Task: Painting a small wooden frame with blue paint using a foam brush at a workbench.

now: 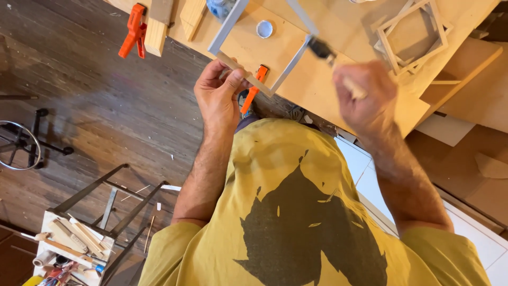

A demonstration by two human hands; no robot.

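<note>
My left hand point(218, 95) pinches the near bare-wood edge of a thin wooden frame point(228, 29) lying on the plywood tabletop point(338, 32). Most of the frame is coated grey. My right hand point(365, 95) grips the pale wooden handle of a paintbrush point(321, 50), blurred with motion, its dark bristles touching the frame's right rail. An orange clamp point(254, 87) sits at the table edge just beside my left thumb. A small round white lid point(264, 28) lies inside the frame.
Another orange clamp point(133, 30) grips a wood block at the table's left end. Stacked bare wooden frames point(413, 37) lie at the right. A cart with wood scraps point(74, 238) and a wheeled stool base point(21, 143) stand on the dark plank floor.
</note>
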